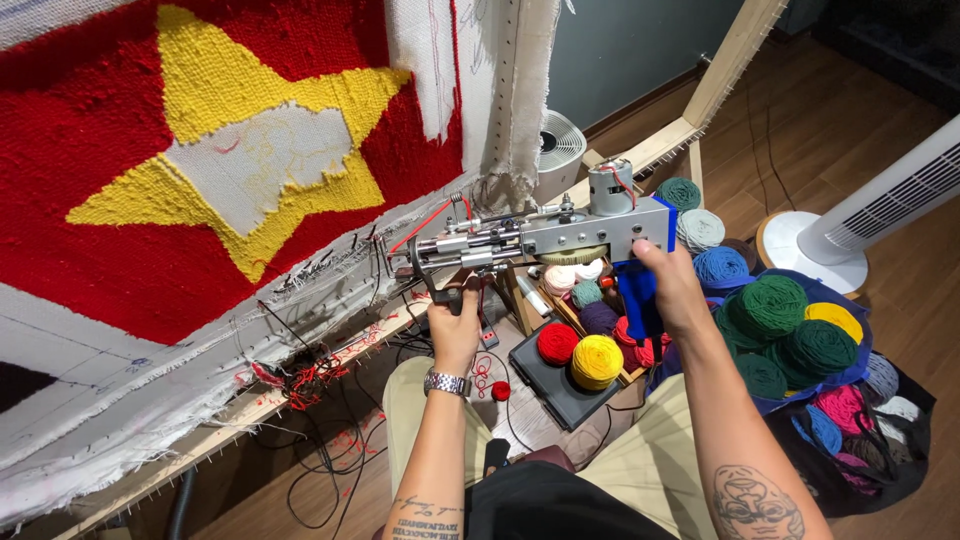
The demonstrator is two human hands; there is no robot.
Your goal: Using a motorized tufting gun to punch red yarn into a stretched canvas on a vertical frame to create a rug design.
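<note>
Both hands clamped on a tufting gun (540,238), held just off the stretched cloth.

Head view: left hand (455,325) is fisted round the gun's front lower grip, fingers fully curled, steel watch (447,383) on the wrist. Right hand (672,290) is wrapped tight round the blue rear handle (636,295), thumb on top. Gun lies approx. level btwn the hands, grey metal body, round motor on top at the rear, needle end pointing left at the backing cloth (130,380); whether the tip touches it can't be told. Red yarn runs up from the gun's front. Cloth on a wood frame carries a yellow star (215,60) on a red field (60,200), star's centre untufted. Below the gun: red & yellow yarn balls (596,360) by a tray; green ones in a bag (800,330) at right. White fan (880,205) stands far right.
</note>
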